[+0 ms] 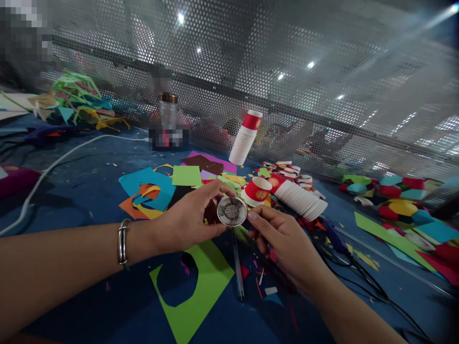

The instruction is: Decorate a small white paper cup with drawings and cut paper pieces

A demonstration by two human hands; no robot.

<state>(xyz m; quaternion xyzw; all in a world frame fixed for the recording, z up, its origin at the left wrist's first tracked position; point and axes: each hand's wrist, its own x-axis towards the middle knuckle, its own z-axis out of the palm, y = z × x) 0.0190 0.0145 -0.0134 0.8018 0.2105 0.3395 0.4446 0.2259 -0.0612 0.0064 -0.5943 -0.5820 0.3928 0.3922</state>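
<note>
My left hand [193,212] is curled around the side of a small paper cup, whose round white end [232,211] faces me. A black sunflower-like pattern with a cross-hatched centre is drawn on that end. My right hand [274,231] pinches the cup's right edge between thumb and fingers. Just below the cup, a clear pen [237,270] lies on the blue table. A green paper sheet with a round hole cut out [211,267] lies under my left hand. Beyond my hands stands a red and white paper cup [256,190].
A stack of cups [299,196] lies on its side, and another tall stack [245,138] stands behind. Coloured paper [143,184] and scraps cover the middle. A blue glue gun [333,236] with black cables sits at right; a white cable [53,165] crosses the left. Perforated metal mesh [215,71] rises behind.
</note>
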